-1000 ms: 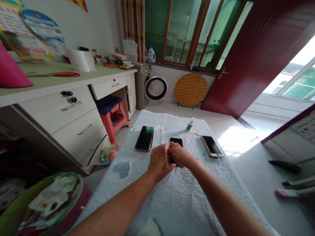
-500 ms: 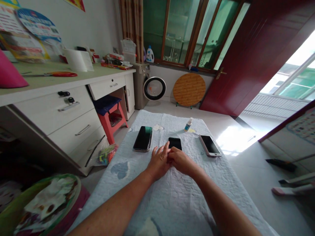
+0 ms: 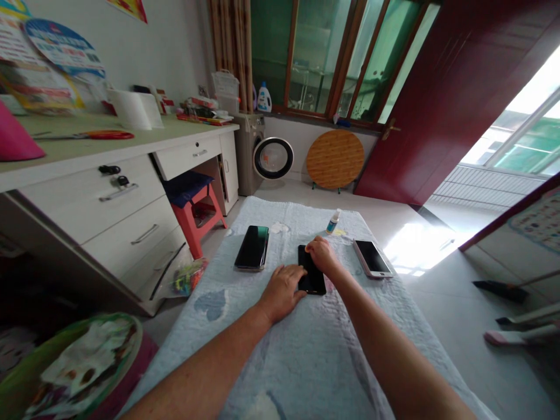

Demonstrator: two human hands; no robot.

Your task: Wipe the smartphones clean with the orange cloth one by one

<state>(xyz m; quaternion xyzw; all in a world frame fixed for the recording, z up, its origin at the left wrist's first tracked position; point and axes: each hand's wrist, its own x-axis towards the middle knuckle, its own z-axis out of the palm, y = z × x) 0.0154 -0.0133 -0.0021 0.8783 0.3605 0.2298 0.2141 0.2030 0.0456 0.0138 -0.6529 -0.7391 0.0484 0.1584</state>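
Note:
A black phone (image 3: pixel 313 281) lies face up in the middle of the light blue cloth (image 3: pixel 306 350). My left hand (image 3: pixel 283 287) lies flat beside it, fingers stretched out, with the fingertips touching the phone's lower left edge. My right hand (image 3: pixel 322 254) rests on the phone's upper end with its fingers curled and pressed together. I cannot see whether anything is under them. A larger dark phone (image 3: pixel 252 247) lies to the left. A pale phone with a dark screen (image 3: pixel 371 258) lies to the right.
A small spray bottle (image 3: pixel 333 221) and a white wad (image 3: pixel 277 228) sit at the cloth's far end. A desk with drawers (image 3: pixel 118 198) and a red stool (image 3: pixel 199 210) stand at the left. A green basin (image 3: pixel 74 361) is at the lower left.
My right hand has moved from the phone's near end up to its far end. My left hand has slid down to the phone's lower left corner, so most of the screen now shows.

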